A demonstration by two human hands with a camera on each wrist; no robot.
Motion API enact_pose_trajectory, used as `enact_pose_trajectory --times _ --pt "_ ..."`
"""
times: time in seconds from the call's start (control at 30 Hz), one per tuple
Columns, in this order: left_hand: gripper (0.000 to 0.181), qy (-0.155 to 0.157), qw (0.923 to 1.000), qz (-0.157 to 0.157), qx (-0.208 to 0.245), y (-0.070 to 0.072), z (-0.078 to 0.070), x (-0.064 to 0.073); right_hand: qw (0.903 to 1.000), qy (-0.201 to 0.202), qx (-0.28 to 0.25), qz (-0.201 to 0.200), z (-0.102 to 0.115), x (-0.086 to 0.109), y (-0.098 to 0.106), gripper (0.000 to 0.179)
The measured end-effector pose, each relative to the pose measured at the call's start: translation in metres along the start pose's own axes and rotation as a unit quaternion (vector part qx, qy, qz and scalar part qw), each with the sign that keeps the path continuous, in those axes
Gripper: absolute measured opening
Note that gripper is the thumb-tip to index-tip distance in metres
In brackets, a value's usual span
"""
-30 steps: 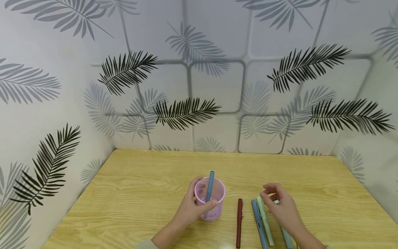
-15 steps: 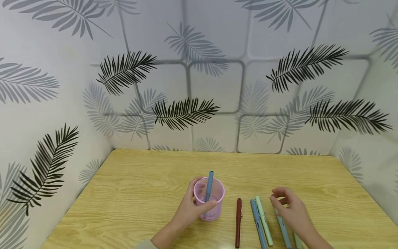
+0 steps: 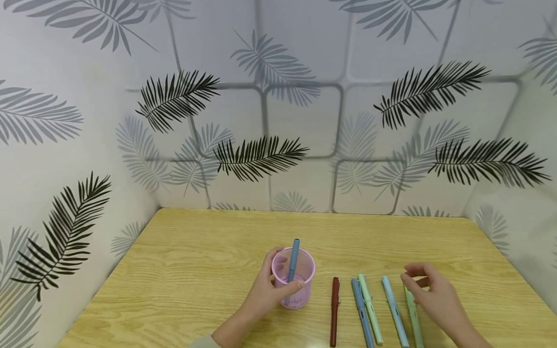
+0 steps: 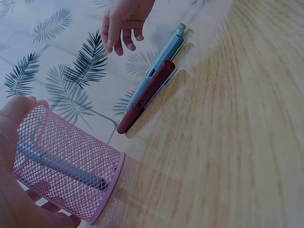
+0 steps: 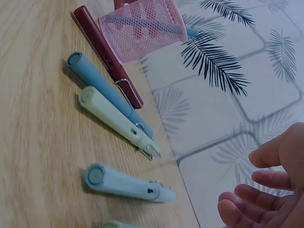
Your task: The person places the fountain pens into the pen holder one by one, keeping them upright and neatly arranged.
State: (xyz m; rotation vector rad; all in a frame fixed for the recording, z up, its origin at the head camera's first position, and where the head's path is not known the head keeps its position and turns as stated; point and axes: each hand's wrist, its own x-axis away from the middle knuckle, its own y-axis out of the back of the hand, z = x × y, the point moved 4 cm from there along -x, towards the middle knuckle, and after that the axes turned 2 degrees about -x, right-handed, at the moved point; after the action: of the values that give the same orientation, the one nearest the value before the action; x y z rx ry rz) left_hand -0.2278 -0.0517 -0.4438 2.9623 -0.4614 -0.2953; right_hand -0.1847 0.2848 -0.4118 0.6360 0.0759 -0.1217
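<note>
My left hand [image 3: 271,292] grips a pink mesh pen holder [image 3: 302,293], thumb on the near side and fingers round the far side. A blue pen [image 3: 294,256] leans inside it, its end above the rim. Over the top of a green pen [image 3: 413,319], the farthest right on the table, my right hand [image 3: 437,295] hovers with loosely bent fingers. The right wrist view shows nothing in those fingers [image 5: 266,178]. Left of the green pen lies a light blue pen [image 3: 395,313]. A pale green pen [image 3: 370,309] and a blue pen [image 3: 362,314] lie close together.
A dark red pen [image 3: 334,311] lies between the pen holder and the other pens. All stand on a wood-grain table [image 3: 196,251]. Leaf-patterned walls [image 3: 300,121] rise behind the table and along its sides.
My right hand has moved right, from beside the pale green pen, past the light blue pen, to above the green one. The left hand and the pen holder have stayed in place.
</note>
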Motion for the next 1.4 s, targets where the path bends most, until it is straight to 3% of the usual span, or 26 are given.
enact_pose_trajectory --times 0.3,0.67,1.03,1.4 --pt "0.078 0.001 1.0 0.005 0.006 -0.001 0.001 0.001 0.9976 -0.057 0.016 0.035 -0.014 0.001 0.006 0.047" --pt "0.077 -0.006 1.0 0.002 -0.003 0.0 0.002 -0.001 0.9911 -0.098 0.063 0.065 -0.033 -0.004 0.003 0.049" --pt "0.076 -0.001 1.0 -0.003 -0.005 0.0 0.003 0.0 0.9829 -0.145 0.03 0.109 -0.044 -0.004 -0.007 0.056" --pt "0.077 -0.003 1.0 -0.003 -0.005 0.0 0.001 0.001 0.9816 -0.145 0.049 0.114 -0.05 -0.009 -0.012 0.055"
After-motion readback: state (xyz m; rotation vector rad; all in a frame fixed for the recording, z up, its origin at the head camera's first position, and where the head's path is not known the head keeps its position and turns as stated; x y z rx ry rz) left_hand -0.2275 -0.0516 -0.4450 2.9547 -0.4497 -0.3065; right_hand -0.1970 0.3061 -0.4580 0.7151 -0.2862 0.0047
